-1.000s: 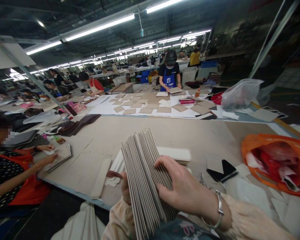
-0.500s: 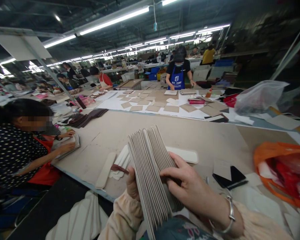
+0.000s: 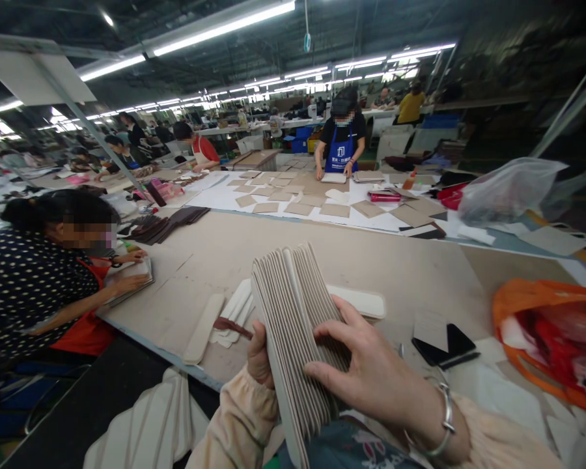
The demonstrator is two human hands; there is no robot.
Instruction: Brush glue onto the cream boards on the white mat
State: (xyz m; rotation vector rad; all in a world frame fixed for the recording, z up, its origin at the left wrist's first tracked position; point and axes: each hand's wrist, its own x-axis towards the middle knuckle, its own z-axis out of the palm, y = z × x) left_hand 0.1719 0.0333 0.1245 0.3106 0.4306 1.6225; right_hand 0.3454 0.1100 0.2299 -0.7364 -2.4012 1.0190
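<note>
Factory hall, long strip lights overhead; a wide tan worktop (image 3: 381, 260) runs across the view. At 9 o'clock a seated co-worker (image 3: 29, 286) in a dotted top and red apron presses both hands on a flat piece at the worktop edge. Loose pale strips (image 3: 204, 329) lie flat at 10 o'clock of the left hand (image 3: 260, 355), one apart from the rest.

Left hand is closed on the near-left edge of the stack of pale boards (image 3: 293, 326); thumb shows, fingers hidden behind. Stack stands on edge at low centre, top leaning toward 11 o'clock, sheets fanned apart.

Right hand (image 3: 371, 374) lies on the stack's right face, fingers close together, holding it; silver bangle (image 3: 444, 423) on the wrist. Black flat item (image 3: 444, 345) lies on the worktop at 2 o'clock of this hand. Orange bag (image 3: 522, 299) sits open at 3 o'clock. Far side, 12 o'clock: person in blue apron (image 3: 342, 146) at tan cut pieces.
</note>
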